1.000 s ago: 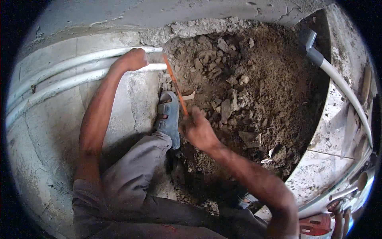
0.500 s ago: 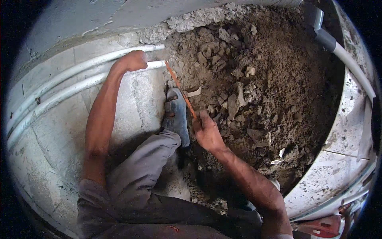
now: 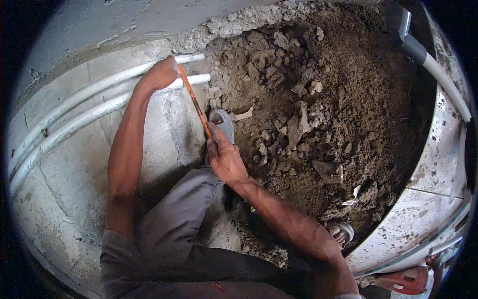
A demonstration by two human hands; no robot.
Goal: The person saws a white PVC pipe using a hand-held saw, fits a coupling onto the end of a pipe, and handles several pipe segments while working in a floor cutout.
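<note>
Thin orange strip (image 3: 199, 107): held slantwise between the hands, crossing above the lower pipe (image 3: 200, 78), with its top end near the upper pipe (image 3: 191, 58); cannot tell whether touching either.
Right hand (image 3: 224, 154): clenched around the strip's lower end, probably so as to leave most of the length free.
Left hand (image 3: 160, 74): curled down over both pipes near their ends, seemingly to steady them; with fingertips hidden, cannot tell whether gripping one, both or merely pressing.
White pipe pair: lying side by side on the pale slab (image 3: 79, 174), apparently for firm support; ending about at its broken edge.
Sandal (image 3: 226, 127): planted just beyond the right hand, partly covered by it, narrowing the room below the strip.
Grey wall (image 3: 114, 30): close behind the upper pipe, limiting reach that way.
Dug soil (image 3: 363, 109): spread wide right of the pipe ends, rough with rubble, leaving the most room for moving.
Grey elbow (image 3: 412, 48): well apart, at far right.
</note>
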